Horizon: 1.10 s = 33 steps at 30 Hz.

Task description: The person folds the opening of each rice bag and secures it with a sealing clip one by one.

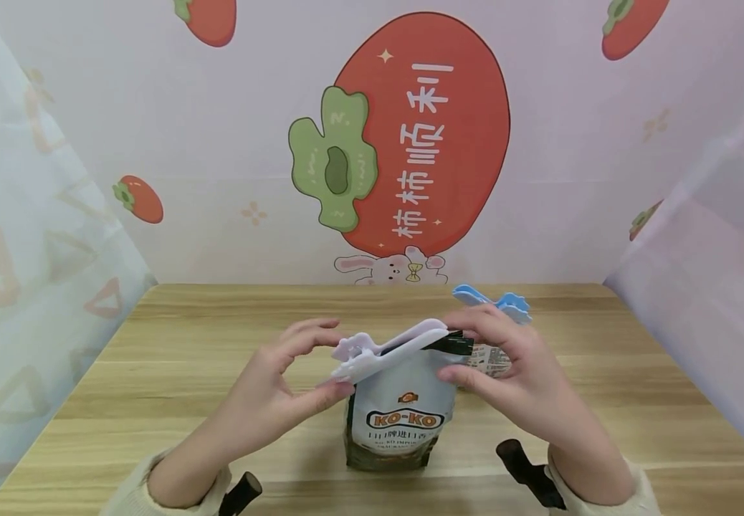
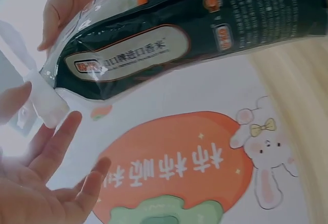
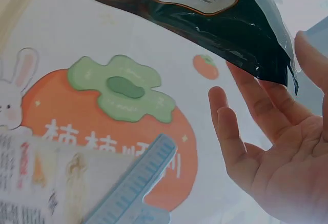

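Observation:
A white and dark-green KO-KO rice bag [image 1: 401, 401] stands upright on the table, its front facing me. A pale lilac bag clip [image 1: 391, 351] lies slantwise across its top, with a gap showing between its two arms. My left hand [image 1: 282, 376] pinches the flower-shaped left end of this clip [image 2: 48, 101], thumb in front and index finger behind. My right hand [image 1: 517, 362] holds the top right corner of the bag [image 3: 246, 39], its thumb on the front and fingers behind. Some of those fingertips are hidden by the bag.
Behind my right hand a blue bag clip [image 1: 491, 301] sits on a second, printed package [image 1: 489, 358], mostly hidden in the head view. The wooden table [image 1: 217, 322] ends at a printed backdrop [image 1: 249, 143], with sheets hanging at both sides.

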### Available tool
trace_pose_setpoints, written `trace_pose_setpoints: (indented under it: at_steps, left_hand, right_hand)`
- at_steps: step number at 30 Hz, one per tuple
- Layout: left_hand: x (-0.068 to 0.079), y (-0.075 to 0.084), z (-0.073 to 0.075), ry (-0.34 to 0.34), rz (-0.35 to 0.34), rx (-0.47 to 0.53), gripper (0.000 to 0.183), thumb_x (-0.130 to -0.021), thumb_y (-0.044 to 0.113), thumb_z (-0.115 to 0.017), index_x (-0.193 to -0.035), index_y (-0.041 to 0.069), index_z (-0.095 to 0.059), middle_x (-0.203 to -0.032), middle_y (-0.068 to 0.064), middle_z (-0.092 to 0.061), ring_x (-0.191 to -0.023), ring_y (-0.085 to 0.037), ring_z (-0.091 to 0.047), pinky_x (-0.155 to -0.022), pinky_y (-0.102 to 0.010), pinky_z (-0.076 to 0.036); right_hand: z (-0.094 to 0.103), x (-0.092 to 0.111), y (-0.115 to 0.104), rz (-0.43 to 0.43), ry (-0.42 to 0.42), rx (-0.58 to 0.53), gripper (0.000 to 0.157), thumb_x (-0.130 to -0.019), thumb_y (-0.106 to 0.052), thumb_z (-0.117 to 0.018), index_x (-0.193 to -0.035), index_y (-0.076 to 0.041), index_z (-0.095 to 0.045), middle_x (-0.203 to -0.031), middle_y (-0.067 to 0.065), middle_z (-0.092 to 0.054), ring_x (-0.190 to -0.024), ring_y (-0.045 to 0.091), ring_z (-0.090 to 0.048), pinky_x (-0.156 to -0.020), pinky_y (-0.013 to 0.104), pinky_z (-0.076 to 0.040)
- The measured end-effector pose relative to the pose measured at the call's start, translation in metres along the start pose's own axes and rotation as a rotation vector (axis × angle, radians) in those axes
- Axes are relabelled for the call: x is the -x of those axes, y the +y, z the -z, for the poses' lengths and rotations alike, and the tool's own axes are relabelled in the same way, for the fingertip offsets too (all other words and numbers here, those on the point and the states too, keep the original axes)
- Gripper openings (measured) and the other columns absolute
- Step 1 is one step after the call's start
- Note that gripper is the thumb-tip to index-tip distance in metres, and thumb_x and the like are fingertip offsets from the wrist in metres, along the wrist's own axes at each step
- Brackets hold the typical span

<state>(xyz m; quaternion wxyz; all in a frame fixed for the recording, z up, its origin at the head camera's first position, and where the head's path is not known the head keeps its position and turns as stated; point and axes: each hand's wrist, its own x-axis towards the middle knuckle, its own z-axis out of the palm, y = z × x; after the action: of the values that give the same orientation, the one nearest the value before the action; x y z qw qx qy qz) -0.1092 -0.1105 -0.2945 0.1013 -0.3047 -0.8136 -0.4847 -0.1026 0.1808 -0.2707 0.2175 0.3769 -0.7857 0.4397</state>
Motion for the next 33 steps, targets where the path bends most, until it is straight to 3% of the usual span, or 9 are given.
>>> trace_pose_setpoints:
  at_steps: [2,6,12,16,20,24,33]
  left_hand:
    - [0.003,-0.003,0.001,-0.049,0.025,-0.007,0.043,-0.081,0.024,-0.083,-0.121,0.025,-0.065,-0.127,0.006,-0.065,-0.125,-0.017,-0.058,-0.098,-0.054,-0.048]
    - [0.010,-0.012,0.003,-0.151,0.058,-0.032,0.055,-0.083,0.032,-0.081,-0.133,0.028,-0.057,-0.129,0.013,-0.063,-0.121,-0.011,-0.058,-0.094,-0.041,-0.051]
    - [0.023,-0.027,-0.002,-0.253,0.179,-0.021,0.061,-0.085,0.039,-0.078,-0.138,0.029,-0.052,-0.134,0.008,-0.061,-0.123,-0.018,-0.057,-0.089,-0.034,-0.053]
    - [0.030,-0.036,-0.010,-0.304,0.226,0.008,0.063,-0.084,0.041,-0.078,-0.139,0.026,-0.051,-0.135,0.003,-0.061,-0.122,-0.026,-0.059,-0.088,-0.036,-0.054]
    - [0.037,-0.041,-0.019,-0.331,0.292,0.074,0.072,-0.083,0.040,-0.080,-0.143,0.018,-0.048,-0.139,-0.006,-0.059,-0.121,-0.034,-0.061,-0.088,-0.046,-0.055]
    - [0.039,-0.044,-0.028,-0.335,0.348,0.147,0.076,-0.081,0.035,-0.083,-0.145,0.018,-0.045,-0.143,-0.009,-0.055,-0.121,-0.036,-0.062,-0.085,-0.052,-0.055]
    - [0.041,-0.046,-0.039,-0.324,0.311,0.095,0.075,-0.080,0.035,-0.084,-0.143,0.021,-0.046,-0.137,-0.010,-0.058,-0.111,-0.028,-0.067,-0.076,-0.032,-0.051]
  right_hand:
    - [0.002,0.004,-0.001,-0.029,-0.023,0.021,0.058,-0.067,0.001,-0.087,-0.121,-0.009,-0.067,-0.116,-0.002,-0.068,-0.104,0.006,-0.059,-0.084,0.021,-0.051]
    - [0.005,0.015,0.000,-0.162,-0.072,0.043,0.063,-0.071,-0.004,-0.087,-0.128,-0.016,-0.063,-0.122,-0.007,-0.066,-0.108,0.004,-0.059,-0.086,0.022,-0.053]
    - [0.001,0.040,0.012,-0.361,-0.145,0.028,0.056,-0.078,-0.015,-0.084,-0.129,-0.018,-0.061,-0.114,-0.005,-0.069,-0.104,0.004,-0.064,-0.090,0.026,-0.056]
    - [-0.004,0.054,0.021,-0.482,-0.230,-0.027,0.054,-0.083,-0.024,-0.081,-0.131,-0.014,-0.060,-0.123,0.004,-0.068,-0.108,0.016,-0.067,-0.088,0.036,-0.058]
    - [-0.010,0.063,0.028,-0.588,-0.288,-0.092,0.056,-0.086,-0.027,-0.078,-0.135,-0.010,-0.056,-0.129,0.012,-0.065,-0.111,0.030,-0.067,-0.085,0.041,-0.059]
    - [-0.019,0.069,0.032,-0.652,-0.323,-0.183,0.059,-0.086,-0.026,-0.078,-0.137,-0.007,-0.053,-0.132,0.019,-0.062,-0.112,0.037,-0.065,-0.085,0.040,-0.059]
    - [-0.037,0.081,0.039,-0.783,-0.369,-0.375,0.076,-0.084,-0.023,-0.080,-0.147,-0.003,-0.041,-0.142,0.031,-0.049,-0.112,0.039,-0.065,-0.083,0.033,-0.060]
